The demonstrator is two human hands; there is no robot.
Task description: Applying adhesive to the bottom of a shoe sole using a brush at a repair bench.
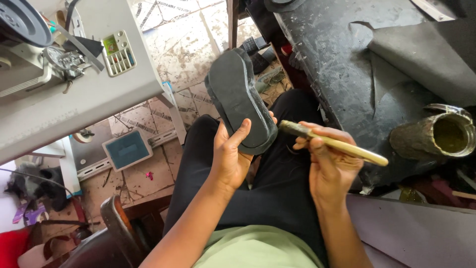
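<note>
My left hand (229,158) grips a black shoe sole (239,98) by its near end, holding it up over my lap with the flat underside facing me. My right hand (328,159) holds a glue-stained wooden brush handle (342,146) just to the right of the sole; its darker tip points at the sole's near edge. The bristles are not clearly visible. I sit in black trousers and a light green shirt.
A glue-crusted open can (436,136) lies on its side on the black, scuffed worktable (337,59) at right. A white sewing machine (74,84) stands at upper left, a blue pedal (126,149) on the tiled floor below it. Dark sheet material (421,54) lies on the worktable.
</note>
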